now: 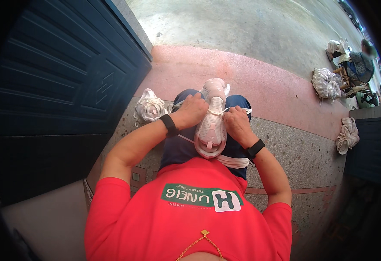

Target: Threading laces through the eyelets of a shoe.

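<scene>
I sit on a speckled floor (294, 152) with a pale pink shoe (211, 130) resting on my lap, its toe pointing away from me, between my knees. My left hand (192, 111) is curled against the shoe's left side, fingers closed on a white lace (177, 105). My right hand (237, 122) presses the shoe's right side, fingers pinched on the lace's other end (238, 109). Both wrists wear black bands. A bundle of white shoe parts (149, 108) lies just beside my left knee, next to a dark blue door (68, 74). More white bundles (325, 82) sit well apart, near another person (360, 63).
</scene>
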`<state>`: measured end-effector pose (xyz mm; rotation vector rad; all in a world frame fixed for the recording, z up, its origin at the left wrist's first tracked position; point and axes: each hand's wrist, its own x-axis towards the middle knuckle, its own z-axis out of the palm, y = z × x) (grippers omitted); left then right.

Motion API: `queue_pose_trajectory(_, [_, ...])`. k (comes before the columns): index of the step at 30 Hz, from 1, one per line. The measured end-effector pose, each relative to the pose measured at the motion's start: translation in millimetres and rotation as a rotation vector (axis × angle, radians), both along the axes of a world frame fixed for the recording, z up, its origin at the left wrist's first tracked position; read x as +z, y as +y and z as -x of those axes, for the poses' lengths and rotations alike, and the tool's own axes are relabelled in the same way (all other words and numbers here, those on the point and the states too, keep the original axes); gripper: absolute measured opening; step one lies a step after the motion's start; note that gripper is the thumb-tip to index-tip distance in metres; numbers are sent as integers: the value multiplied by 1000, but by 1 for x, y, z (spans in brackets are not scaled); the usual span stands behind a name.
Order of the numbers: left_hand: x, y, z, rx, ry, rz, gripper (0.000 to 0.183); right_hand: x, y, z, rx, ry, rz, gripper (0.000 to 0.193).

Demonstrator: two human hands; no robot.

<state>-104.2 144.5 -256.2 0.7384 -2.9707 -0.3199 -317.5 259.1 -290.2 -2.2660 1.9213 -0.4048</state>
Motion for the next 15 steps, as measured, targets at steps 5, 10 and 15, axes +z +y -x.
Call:
queue_pose_trajectory(5, [-5,-4,0,-26,42,-23,7,4,3,2,25,-95,-54,29])
queue_pose_trajectory(10, [-13,0,-2,249,109,-166,16,9,3,5,23,-149,-189,30])
queue_pose_trajectory(15, [6,34,-7,221,124,-41,26,-1,1,11,15,-215,-226,28])
